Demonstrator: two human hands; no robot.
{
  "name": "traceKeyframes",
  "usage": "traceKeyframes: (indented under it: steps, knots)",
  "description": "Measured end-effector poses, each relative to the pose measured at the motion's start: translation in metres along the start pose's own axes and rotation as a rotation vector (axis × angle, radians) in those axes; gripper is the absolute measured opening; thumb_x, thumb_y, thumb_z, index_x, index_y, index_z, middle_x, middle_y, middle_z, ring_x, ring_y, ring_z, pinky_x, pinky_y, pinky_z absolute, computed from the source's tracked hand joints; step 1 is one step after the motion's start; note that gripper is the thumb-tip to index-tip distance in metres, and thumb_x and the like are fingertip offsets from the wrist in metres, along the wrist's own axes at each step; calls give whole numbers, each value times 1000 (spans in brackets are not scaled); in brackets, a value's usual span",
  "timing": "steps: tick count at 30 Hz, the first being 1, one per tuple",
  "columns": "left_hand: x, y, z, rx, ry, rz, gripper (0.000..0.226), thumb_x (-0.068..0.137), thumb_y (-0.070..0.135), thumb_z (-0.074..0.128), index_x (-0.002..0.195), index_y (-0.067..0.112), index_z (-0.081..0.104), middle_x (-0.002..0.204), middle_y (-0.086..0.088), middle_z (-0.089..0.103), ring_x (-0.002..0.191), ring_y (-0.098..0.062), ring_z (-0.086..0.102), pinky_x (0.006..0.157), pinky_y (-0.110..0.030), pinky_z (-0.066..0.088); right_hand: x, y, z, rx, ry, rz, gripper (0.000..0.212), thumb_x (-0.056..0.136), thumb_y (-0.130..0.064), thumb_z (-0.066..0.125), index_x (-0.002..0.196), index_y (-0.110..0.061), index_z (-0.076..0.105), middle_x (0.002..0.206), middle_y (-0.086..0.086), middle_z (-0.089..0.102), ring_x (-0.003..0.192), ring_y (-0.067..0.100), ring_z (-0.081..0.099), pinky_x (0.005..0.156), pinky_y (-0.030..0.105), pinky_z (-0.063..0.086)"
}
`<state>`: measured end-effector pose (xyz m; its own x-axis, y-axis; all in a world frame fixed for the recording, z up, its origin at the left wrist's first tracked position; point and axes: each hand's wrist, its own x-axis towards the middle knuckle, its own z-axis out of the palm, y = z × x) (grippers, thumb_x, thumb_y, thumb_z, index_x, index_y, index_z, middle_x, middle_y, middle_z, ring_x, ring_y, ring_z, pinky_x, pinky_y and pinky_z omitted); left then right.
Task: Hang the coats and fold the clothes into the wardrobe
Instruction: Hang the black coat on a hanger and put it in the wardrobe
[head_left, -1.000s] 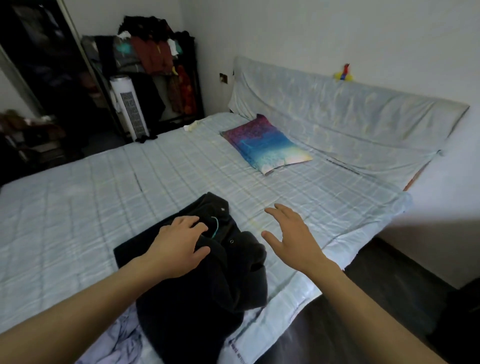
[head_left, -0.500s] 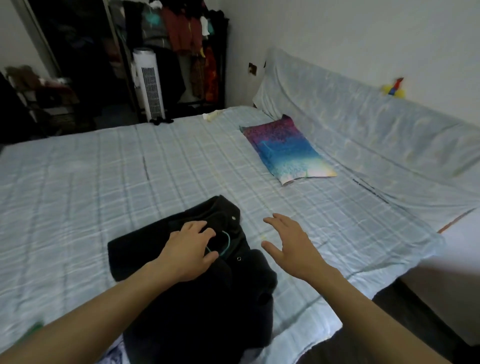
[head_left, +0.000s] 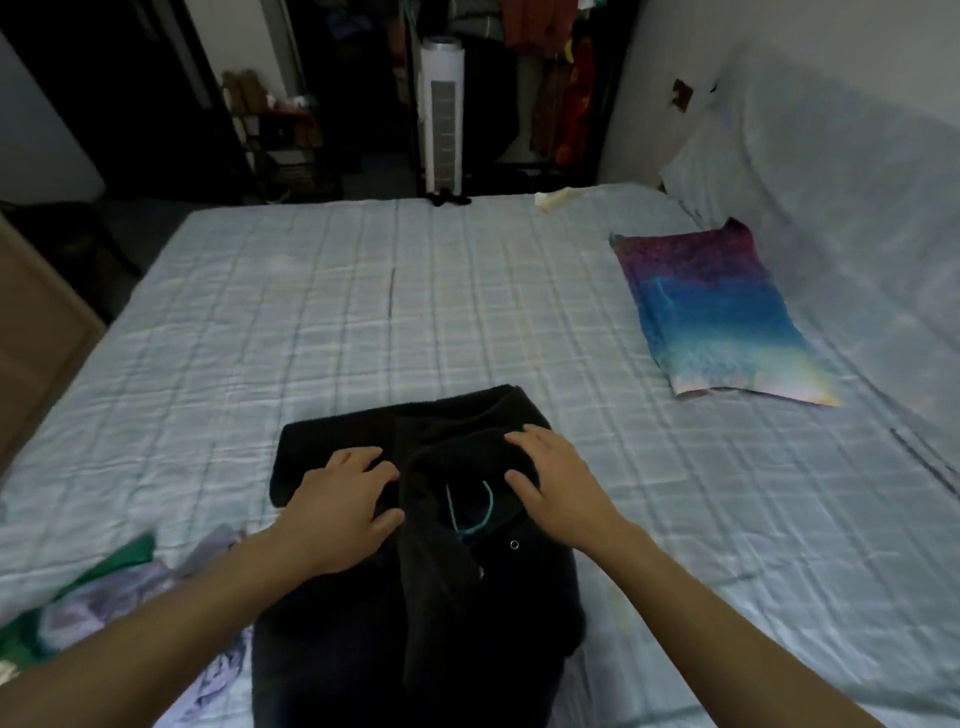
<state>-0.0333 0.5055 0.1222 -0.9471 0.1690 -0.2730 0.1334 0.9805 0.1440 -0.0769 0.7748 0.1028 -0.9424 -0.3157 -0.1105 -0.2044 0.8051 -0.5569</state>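
A: Where is the black coat (head_left: 467, 623)?
B: On the bed (head_left: 363, 312), left of the pillow (head_left: 717, 312) and nearer the person.
A: And the hands?
B: Both lie on it, fingers (head_left: 358, 460) released, right hand (head_left: 556, 478) on the pillow side, left hand (head_left: 343, 512) beyond. They are probably flattening it for a hanger.

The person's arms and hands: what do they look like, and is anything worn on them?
The left hand and the right hand are bare: no glove, ring, watch or bracelet shows. Both arms are uncovered to the picture's edge, with no sleeve in view.
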Motion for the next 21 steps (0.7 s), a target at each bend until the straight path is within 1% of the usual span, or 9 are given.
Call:
traceKeyframes:
  steps: [3, 6, 9, 11, 15, 18, 21]
  knots:
    - [0, 23, 11, -40, 10, -124, 57, 93, 55, 50, 144, 30, 41, 159, -2, 26, 146, -23, 23, 109, -43, 38, 22, 24, -5, -11, -99, -96, 53, 100, -36, 51, 149, -22, 37, 159, 3, 27, 146, 20, 24, 119, 41, 25]
    - [-3, 46, 25, -92, 32, -214, 57, 92, 55, 52, 141, 29, 44, 157, -2, 30, 144, -23, 26, 109, -42, 38, 39, 45, -13, -5, -161, -181, 51, 100, -34, 51, 148, -20, 39, 157, 4, 29, 144, 21, 27, 118, 41, 26]
    - [-10, 67, 38, -168, 64, -321, 55, 91, 55, 54, 138, 27, 47, 153, -3, 36, 142, -24, 31, 108, -44, 40, 53, 61, -15, -18, -225, -261, 48, 100, -29, 51, 146, -17, 42, 155, 6, 34, 141, 23, 32, 117, 42, 28]
    - [-18, 79, 49, -197, 59, -385, 55, 90, 55, 54, 138, 28, 47, 152, -1, 37, 141, -22, 30, 107, -46, 41, 61, 67, -12, -21, -259, -294, 46, 100, -26, 52, 145, -17, 43, 154, 6, 35, 141, 23, 33, 117, 42, 29]
    - [-31, 90, 77, -258, 33, -506, 56, 91, 56, 52, 141, 32, 43, 154, 4, 32, 142, -19, 28, 106, -45, 39, 73, 73, 8, -2, -314, -345, 45, 100, -23, 52, 144, -18, 44, 151, 3, 38, 140, 20, 35, 116, 35, 29]
    - [-39, 96, 100, -327, 11, -581, 56, 92, 55, 51, 142, 32, 41, 154, 5, 32, 142, -18, 28, 109, -44, 37, 76, 79, 32, -19, -378, -368, 44, 100, -21, 52, 143, -21, 44, 151, 1, 37, 140, 20, 34, 116, 39, 31]
    - [-41, 101, 126, -380, 1, -623, 57, 92, 54, 51, 142, 31, 39, 152, 7, 32, 141, -17, 28, 109, -42, 37, 80, 88, 56, -42, -456, -399, 48, 98, -17, 55, 144, -23, 42, 152, 0, 37, 141, 18, 33, 116, 38, 31]
